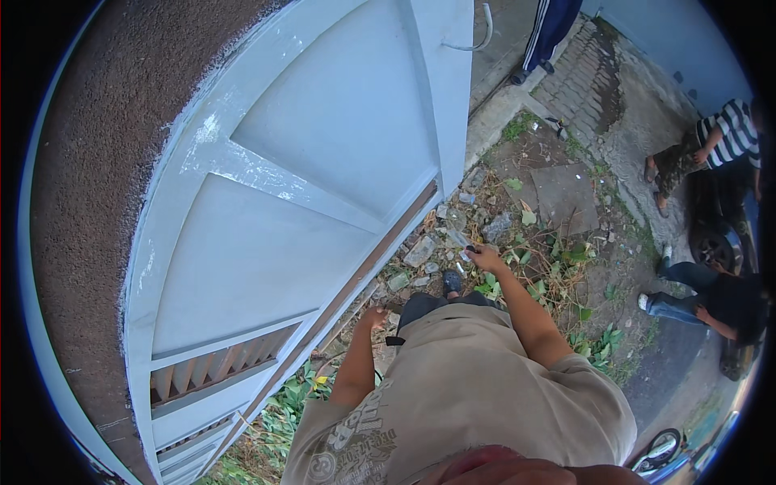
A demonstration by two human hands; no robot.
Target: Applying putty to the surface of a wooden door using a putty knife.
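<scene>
My right hand (487, 258) is closed around the black handle of a hand tool with a pale, flat blade (458, 238). The blade points up and left toward the rubble, and its exact kind is too small to make out. My left hand (373, 317) is beside the lower edge of a large light blue-grey panelled door (315, 105). Its fingers look curled, with something small and dark beside the fingertips that I cannot identify. White scuffed patches show on the door's frame.
Broken stones (419, 251), cut leaves and twigs (558, 267) cover the ground around my feet. A flat slab (564, 198) lies ahead to the right. Two people, one in a striped shirt (731, 133), are by a dark vehicle (715, 242) at right. Another person's legs (550, 32) show beyond the door.
</scene>
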